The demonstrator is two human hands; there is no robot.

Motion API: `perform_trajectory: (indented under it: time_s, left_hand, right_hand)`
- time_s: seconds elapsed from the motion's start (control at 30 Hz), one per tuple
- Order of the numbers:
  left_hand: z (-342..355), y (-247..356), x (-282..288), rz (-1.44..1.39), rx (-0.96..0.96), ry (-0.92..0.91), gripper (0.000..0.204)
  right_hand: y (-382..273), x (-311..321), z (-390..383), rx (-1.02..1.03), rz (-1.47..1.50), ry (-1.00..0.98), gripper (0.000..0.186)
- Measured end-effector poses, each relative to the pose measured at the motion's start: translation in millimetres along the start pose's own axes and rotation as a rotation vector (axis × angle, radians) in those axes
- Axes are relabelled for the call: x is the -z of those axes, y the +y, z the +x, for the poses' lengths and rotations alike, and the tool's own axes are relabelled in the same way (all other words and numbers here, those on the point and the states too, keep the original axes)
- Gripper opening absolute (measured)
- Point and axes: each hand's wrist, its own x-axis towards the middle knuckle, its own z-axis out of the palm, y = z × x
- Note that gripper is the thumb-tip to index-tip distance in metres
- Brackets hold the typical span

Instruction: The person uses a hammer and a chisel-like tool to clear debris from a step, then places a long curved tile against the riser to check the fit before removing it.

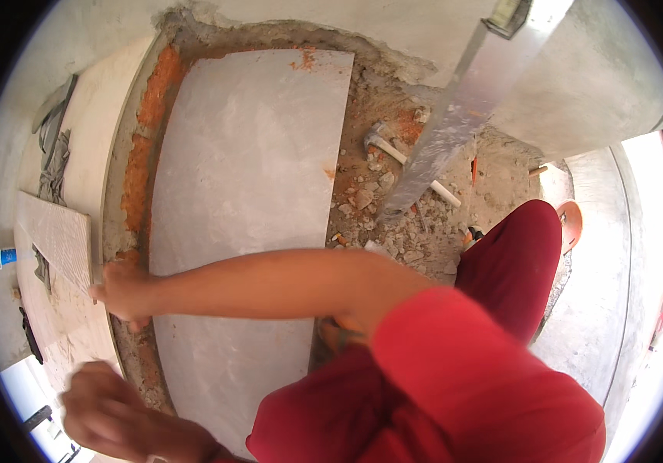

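A large grey floor tile point(246, 170) lies in a bed of orange-brown mortar point(140, 170). My right arm reaches across it from the red sleeve, and my right hand point(119, 292) grips the tile's left edge with curled fingers, over the mortar strip. My left hand point(108, 417) is lower down by the tile's near left corner. It is blurred, its fingers look bent, and I see nothing in it. My red-trousered knee point(517, 255) is to the right of the tile.
A hammer with a white handle point(393, 150) lies among rubble to the right of the tile. A long metal straightedge point(455, 116) leans over it. A loose pale tile piece point(57, 235), grey cloth point(54, 154) and a blue tube point(6, 257) lie to the left. An orange object point(571, 224) is beyond the knee.
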Motion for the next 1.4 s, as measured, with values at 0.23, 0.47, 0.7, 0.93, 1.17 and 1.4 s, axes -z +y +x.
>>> perform_trajectory:
  time_s: [0.23,0.47,0.7,0.93,1.17,1.4]
  left_hand:
    - [1.5,-2.4,-114.7,-0.333,0.192,-0.632,0.022]
    - [-43.6,-58.3,-215.0,-0.306,0.394,-1.123,0.024]
    - [-82.0,-66.4,-274.1,-0.397,0.364,-1.102,0.024]
    - [-108.7,-82.2,-297.9,-0.438,0.494,-1.13,0.025]
    - [-121.4,-104.3,-327.9,-0.413,1.162,-1.208,0.044]
    - [-160.2,-114.3,-350.6,-0.705,1.628,-1.004,0.067]
  right_hand:
    - [29.4,146.5,-227.3,-0.51,-1.032,-0.571,0.015]
    - [125.5,326.6,-355.3,-0.743,-1.602,0.17,0.033]
    - [174.6,336.7,-326.7,-0.64,-1.231,0.846,0.053]
    - [176.2,343.2,-346.9,-0.331,-1.419,0.73,0.026]
    - [119.5,332.4,-391.0,-0.321,-0.648,0.676,0.022]
    - [71.6,253.7,-443.0,-0.504,-0.118,0.878,0.024]
